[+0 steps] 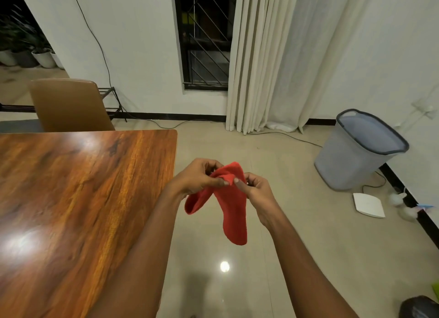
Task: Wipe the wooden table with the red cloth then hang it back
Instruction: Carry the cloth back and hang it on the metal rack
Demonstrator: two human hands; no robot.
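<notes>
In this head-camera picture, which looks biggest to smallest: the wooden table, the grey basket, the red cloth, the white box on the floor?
1. wooden table
2. grey basket
3. red cloth, though nearness to the camera inflates it
4. white box

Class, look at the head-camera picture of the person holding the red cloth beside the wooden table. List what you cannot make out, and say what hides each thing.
- Wooden table: its left and near parts are cut off by the picture's edges.
- Red cloth: its top edge is bunched under the fingers of the left hand and right hand.
- Hanging place for the cloth: none in view.
- Basket: its bottom inside is hidden by its wall.
</notes>
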